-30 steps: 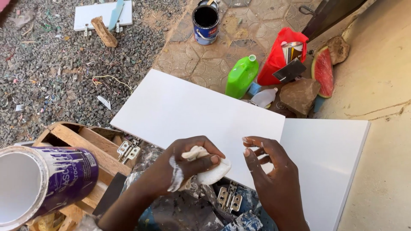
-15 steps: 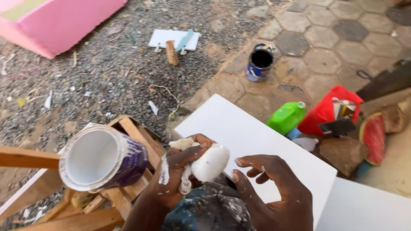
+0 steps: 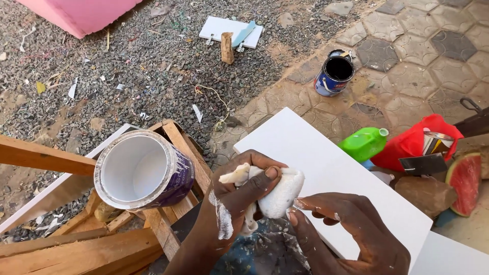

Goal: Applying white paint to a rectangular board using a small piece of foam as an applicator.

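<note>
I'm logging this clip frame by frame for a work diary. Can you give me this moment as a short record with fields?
setting: outdoors, gravel and hexagonal paving
left hand: grips a white paint-soaked cloth
right hand: open, fingertips at the cloth
under the hands: white board
left of the hands: open paint can, white inside, tilted on a wooden frame
farther off: blue tin, green bottle, watermelon slice

A white rag (image 3: pixel 277 193) — soft, bunched into a rounded wad and smeared with white paint — sits just above the near corner of the white board (image 3: pixel 326 173), its twisted tail end poking out to the left, the board lying flat and glossy.
</note>
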